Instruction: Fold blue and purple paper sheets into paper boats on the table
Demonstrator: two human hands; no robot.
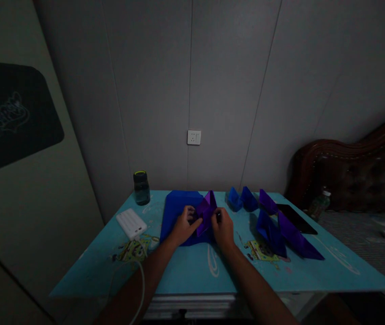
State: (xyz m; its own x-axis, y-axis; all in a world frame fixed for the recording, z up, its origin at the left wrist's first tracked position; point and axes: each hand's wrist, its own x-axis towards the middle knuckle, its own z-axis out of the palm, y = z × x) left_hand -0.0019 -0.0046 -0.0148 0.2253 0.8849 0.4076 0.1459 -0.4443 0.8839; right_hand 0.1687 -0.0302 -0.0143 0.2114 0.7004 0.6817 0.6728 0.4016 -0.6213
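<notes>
Between my two hands is a folded purple paper boat, tilted, with a pointed peak standing up. My left hand grips its left side, thumb laid across the front and fingers curled behind. On the right side, my right hand pinches the paper's edge with curled fingers. Beneath the boat lies a stack of blue paper, flat on the table and partly covered by my hands. Fingertips behind the purple paper are hidden.
Several folded paper boats, blue and purple, stand at the right beside a dark tablet. A water bottle and a white power bank with a cable are at left. The wall rises behind the table.
</notes>
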